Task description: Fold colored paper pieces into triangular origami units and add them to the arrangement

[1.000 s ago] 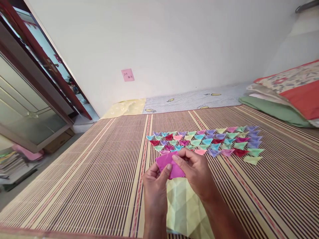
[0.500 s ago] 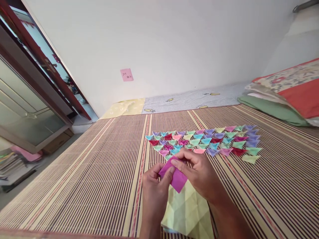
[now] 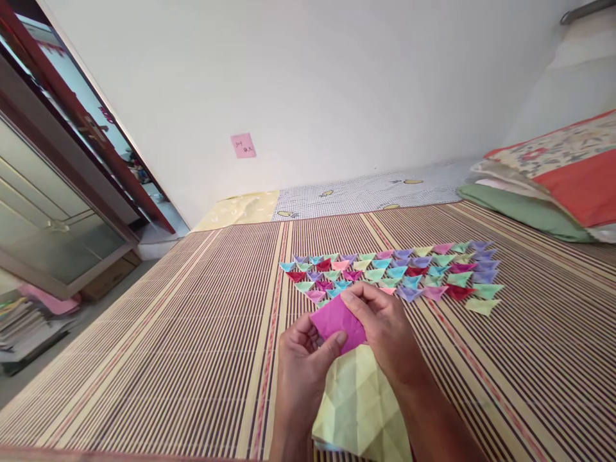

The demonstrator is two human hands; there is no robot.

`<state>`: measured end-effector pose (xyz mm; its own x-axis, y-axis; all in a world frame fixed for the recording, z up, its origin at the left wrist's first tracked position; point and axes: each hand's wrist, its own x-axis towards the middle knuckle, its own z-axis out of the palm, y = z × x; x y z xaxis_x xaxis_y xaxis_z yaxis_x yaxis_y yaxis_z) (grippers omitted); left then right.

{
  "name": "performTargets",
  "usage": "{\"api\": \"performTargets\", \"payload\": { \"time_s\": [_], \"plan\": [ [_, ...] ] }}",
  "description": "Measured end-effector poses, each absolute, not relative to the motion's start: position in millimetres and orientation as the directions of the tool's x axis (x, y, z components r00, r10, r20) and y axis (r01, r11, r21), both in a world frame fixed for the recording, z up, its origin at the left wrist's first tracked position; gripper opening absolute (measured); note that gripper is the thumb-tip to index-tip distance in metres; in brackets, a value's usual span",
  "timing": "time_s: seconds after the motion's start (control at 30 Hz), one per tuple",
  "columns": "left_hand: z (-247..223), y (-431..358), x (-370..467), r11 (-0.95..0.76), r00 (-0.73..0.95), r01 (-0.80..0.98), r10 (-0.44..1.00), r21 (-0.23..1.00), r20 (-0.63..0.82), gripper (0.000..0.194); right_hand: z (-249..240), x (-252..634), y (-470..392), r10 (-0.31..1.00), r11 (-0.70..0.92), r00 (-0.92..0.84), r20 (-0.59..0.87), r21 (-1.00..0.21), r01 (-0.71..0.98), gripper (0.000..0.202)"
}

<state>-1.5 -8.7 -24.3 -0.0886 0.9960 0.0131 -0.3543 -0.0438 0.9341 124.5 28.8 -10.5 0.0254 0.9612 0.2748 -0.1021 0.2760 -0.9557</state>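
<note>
The brown-and-cream striped mat (image 3: 168,333) bears rows of small multicoloured folded papers (image 3: 375,274) and, nearer its front edge, a creased pale yellow paper sheet (image 3: 359,410), while above it the left hand (image 3: 305,362) and right hand (image 3: 392,333) pinch a freshly turned magenta paper piece (image 3: 334,321).

head-worn view | faces forward and down | wall ahead (image 3: 308,83), mat below (image 3: 192,333)

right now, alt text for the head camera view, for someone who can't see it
A person's left hand and right hand hold magenta paper above a striped mat, with creased yellow paper below and rows of small, colourful folded papers beyond. A pink note is on the wall.
</note>
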Motion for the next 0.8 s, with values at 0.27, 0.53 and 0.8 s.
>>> {"api": "performTargets", "payload": {
  "time_s": [0.27,0.53,0.8],
  "plan": [
    [-22.3,-11.0,-7.5,-0.063,-0.063,-0.288,0.997,0.956,0.047,0.024,-13.5,126.0,32.3,0.958,0.273,0.120,0.260,-0.956,-0.109,0.031],
    [-22.0,-11.8,-14.2,-0.129,-0.184,-0.222,0.979,0.967,0.088,0.032,-11.5,119.1,27.6,0.943,0.305,-0.114,0.313,-0.949,-0.082,0.032],
    [-21.2,-13.8,-24.4,-0.087,-0.054,-0.131,0.995,0.988,0.080,0.023,-14.0,119.6,31.5,0.938,0.279,-0.203,0.281,-0.960,-0.041,0.029]
  ]
}}
